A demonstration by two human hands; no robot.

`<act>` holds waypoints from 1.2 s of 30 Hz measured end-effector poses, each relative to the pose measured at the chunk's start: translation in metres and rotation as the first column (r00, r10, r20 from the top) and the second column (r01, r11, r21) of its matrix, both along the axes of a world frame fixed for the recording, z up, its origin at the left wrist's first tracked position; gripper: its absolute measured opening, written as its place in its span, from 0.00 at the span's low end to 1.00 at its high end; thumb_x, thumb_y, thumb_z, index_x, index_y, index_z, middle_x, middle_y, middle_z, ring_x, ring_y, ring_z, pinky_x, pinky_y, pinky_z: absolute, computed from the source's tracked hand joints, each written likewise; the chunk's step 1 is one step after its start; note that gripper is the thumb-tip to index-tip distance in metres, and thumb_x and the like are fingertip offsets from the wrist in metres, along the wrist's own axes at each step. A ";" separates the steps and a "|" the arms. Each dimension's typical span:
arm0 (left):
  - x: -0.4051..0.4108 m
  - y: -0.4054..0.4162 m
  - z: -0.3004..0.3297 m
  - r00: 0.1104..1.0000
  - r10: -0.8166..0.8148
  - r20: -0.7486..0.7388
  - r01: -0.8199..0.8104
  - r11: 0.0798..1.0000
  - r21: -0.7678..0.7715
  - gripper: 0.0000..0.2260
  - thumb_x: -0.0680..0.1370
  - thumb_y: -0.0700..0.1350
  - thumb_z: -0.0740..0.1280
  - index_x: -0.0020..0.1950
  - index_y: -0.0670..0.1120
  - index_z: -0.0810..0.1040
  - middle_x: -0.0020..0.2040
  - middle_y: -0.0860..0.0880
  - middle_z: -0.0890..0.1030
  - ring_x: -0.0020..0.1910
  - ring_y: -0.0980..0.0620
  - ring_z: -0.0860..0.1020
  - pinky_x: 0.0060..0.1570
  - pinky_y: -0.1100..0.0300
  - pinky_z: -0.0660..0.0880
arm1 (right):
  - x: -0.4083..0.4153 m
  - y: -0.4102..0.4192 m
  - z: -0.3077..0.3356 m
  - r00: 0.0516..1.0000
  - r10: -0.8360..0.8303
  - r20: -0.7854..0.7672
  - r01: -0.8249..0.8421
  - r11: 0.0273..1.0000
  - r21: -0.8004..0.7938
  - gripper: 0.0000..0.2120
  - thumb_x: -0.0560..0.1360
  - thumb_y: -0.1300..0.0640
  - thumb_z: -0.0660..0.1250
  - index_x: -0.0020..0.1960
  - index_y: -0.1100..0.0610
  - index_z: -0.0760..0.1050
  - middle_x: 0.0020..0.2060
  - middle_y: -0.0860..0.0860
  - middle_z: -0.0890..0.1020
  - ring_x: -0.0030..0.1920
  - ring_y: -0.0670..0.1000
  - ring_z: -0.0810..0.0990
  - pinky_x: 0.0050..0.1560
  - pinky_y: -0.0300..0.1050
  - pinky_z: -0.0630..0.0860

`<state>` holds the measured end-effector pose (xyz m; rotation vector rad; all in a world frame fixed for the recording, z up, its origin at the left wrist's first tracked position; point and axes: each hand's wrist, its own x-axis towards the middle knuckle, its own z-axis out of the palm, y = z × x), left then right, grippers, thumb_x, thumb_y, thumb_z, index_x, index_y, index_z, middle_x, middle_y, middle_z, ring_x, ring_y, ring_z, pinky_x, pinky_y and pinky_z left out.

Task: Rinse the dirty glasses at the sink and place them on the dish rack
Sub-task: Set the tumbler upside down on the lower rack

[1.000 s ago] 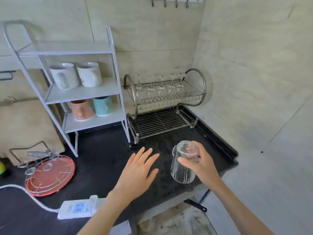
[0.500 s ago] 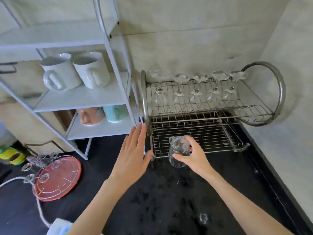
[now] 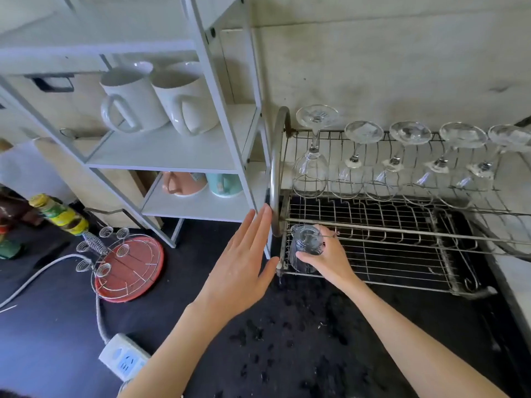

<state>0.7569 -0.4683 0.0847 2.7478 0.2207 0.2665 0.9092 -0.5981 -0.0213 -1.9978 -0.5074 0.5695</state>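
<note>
The right hand (image 3: 330, 261) grips a clear glass (image 3: 305, 248) at the dish rack (image 3: 402, 271) lower tier, nearly placed; the left hand (image 3: 241, 262) hovers flat, holding nothing. Five stemmed glasses (image 3: 311, 168) already hang above.

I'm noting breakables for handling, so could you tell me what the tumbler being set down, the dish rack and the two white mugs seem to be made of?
Tumbler, gripped by the right hand: clear glass, see-through with bright glints.
Dish rack: bare metal wire, probably steel, dull grey and somewhat stained.
White mugs: likely glazed ceramic, opaque with thick walls and a soft sheen.

Bright even daylight, soft shadows, edges warped
</note>
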 end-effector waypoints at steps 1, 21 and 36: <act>0.000 0.000 0.000 1.000 -0.003 -0.006 0.003 1.000 0.004 0.34 0.80 0.50 0.58 0.72 0.53 0.32 0.75 0.59 0.40 0.74 0.59 0.38 0.69 0.68 0.37 | 0.000 0.000 -0.001 1.000 0.006 0.003 -0.006 1.000 -0.013 0.28 0.67 0.55 0.76 0.59 0.43 0.64 0.54 0.45 0.71 0.53 0.44 0.73 0.53 0.36 0.66; -0.176 -0.037 -0.031 0.971 0.145 -0.192 -0.112 0.979 0.171 0.27 0.76 0.57 0.54 0.72 0.46 0.65 0.72 0.46 0.68 0.70 0.43 0.66 0.64 0.50 0.60 | -0.182 -0.064 0.056 0.760 0.489 0.428 -0.173 0.787 -0.593 0.38 0.74 0.32 0.46 0.77 0.49 0.43 0.77 0.47 0.48 0.76 0.47 0.44 0.75 0.47 0.41; -0.526 -0.028 -0.035 0.697 0.672 -0.249 -0.669 0.735 0.113 0.24 0.77 0.56 0.52 0.70 0.48 0.67 0.69 0.46 0.72 0.67 0.41 0.70 0.60 0.44 0.69 | -0.471 0.051 0.084 0.341 0.777 0.530 -0.692 0.589 -0.418 0.44 0.64 0.23 0.30 0.75 0.44 0.41 0.73 0.40 0.41 0.74 0.40 0.37 0.72 0.40 0.32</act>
